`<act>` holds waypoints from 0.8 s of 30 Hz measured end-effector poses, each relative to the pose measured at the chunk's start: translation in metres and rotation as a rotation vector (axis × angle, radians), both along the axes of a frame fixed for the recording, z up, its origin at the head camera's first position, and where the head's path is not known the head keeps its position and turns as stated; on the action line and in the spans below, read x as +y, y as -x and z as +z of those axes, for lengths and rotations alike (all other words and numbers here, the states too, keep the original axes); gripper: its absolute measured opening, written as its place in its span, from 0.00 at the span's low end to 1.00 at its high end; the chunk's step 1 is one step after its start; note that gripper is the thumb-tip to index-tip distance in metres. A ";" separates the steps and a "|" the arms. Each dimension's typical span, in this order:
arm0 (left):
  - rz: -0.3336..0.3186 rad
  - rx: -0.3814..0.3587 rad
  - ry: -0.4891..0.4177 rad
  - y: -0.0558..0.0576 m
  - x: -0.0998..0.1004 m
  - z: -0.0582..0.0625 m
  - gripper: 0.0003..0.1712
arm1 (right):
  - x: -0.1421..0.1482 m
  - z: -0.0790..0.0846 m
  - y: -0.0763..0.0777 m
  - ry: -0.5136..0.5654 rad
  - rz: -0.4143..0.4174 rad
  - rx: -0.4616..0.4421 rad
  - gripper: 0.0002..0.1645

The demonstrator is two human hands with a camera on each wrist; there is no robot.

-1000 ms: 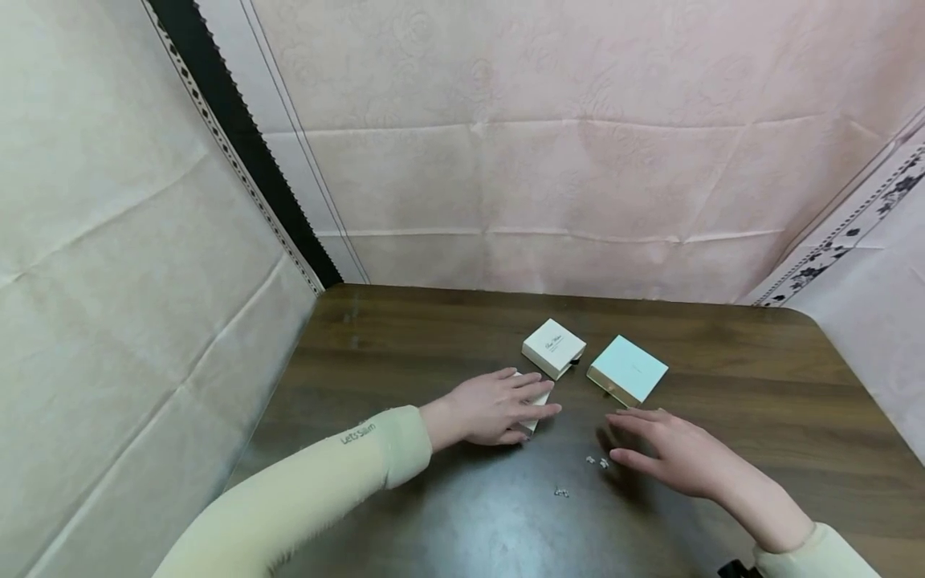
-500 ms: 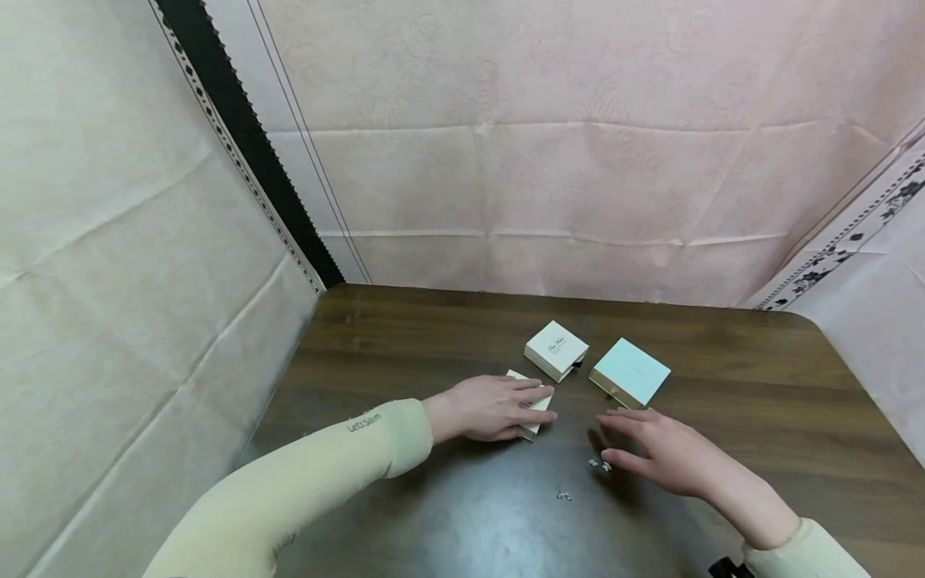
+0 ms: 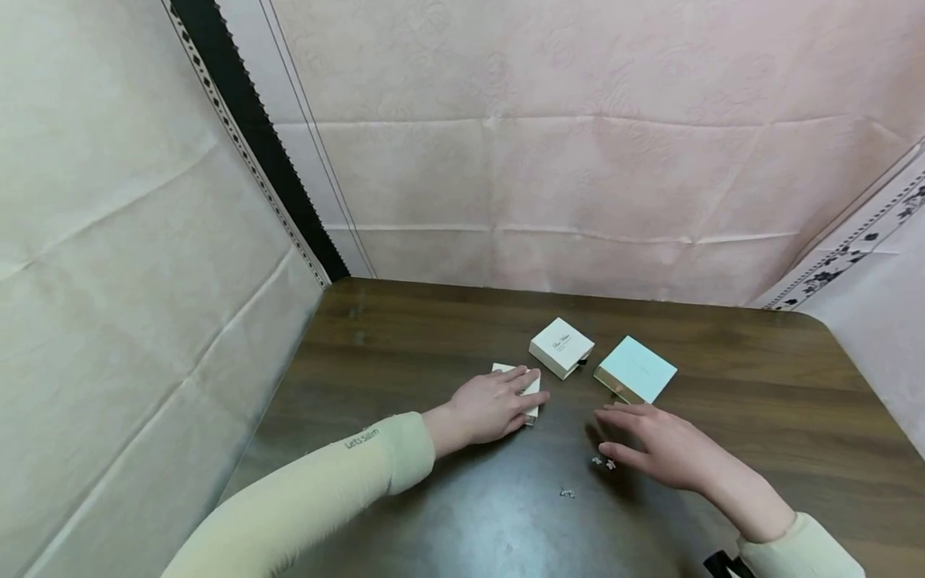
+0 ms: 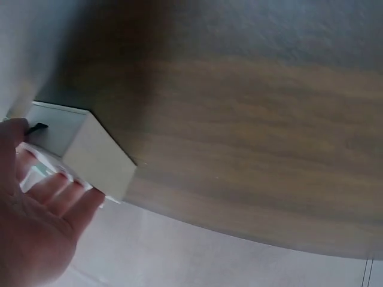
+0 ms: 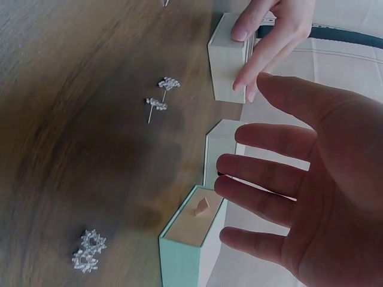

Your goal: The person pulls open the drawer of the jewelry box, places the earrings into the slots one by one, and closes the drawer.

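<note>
My left hand [image 3: 487, 409] lies over a small white box [image 3: 530, 418], its fingers spread and fairly straight, covering much of it. In the left wrist view the thumb is beside a black ribbon tab [image 4: 37, 128] on that box and the fingertips touch another edge. My right hand [image 3: 650, 447] hovers above the table with relaxed, spread fingers and holds nothing. Close by its thumb lie two sparkly silver earrings [image 3: 610, 464]; another small silver pair [image 3: 567, 493] lies nearer the front. The right wrist view shows stud earrings [image 5: 157, 103] with thin posts and a flower-shaped pair [image 5: 88, 254].
Beyond the hands stand a white box [image 3: 562, 347] with printed lettering and a black tab, and a mint-green box [image 3: 636, 369] with a tan drawer front. The dark wooden table [image 3: 405, 337] meets pale cloth [image 3: 433, 177] at its back and sides.
My left hand and the white box under it have slid slightly left and away from me. The right hand has moved only a little, staying near the earrings.
</note>
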State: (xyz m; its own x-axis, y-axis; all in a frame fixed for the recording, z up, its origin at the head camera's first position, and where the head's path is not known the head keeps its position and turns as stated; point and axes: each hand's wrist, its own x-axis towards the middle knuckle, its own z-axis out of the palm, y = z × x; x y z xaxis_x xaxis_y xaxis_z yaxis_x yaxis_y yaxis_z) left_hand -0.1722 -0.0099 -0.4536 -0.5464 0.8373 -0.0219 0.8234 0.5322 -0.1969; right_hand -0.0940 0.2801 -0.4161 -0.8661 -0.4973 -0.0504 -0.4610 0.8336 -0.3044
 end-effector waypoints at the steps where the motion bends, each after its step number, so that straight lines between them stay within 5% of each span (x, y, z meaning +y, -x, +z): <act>1: 0.021 0.002 -0.005 -0.002 0.000 0.000 0.29 | -0.001 0.000 0.000 0.002 0.004 0.005 0.31; 12: 0.265 0.078 -0.037 -0.010 0.006 -0.001 0.28 | -0.007 -0.005 0.006 0.042 0.028 0.044 0.30; 24: 0.504 0.000 -0.093 -0.014 0.021 0.000 0.29 | -0.017 -0.007 0.014 0.051 0.072 0.066 0.28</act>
State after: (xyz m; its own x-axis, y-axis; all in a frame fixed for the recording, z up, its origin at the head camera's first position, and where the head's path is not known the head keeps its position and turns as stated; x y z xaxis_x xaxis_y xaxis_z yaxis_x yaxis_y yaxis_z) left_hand -0.1585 0.0107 -0.4540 -0.8827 0.4682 0.0401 0.4601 0.8784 -0.1293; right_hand -0.1080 0.2629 -0.4234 -0.8285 -0.5590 0.0328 -0.5398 0.7817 -0.3125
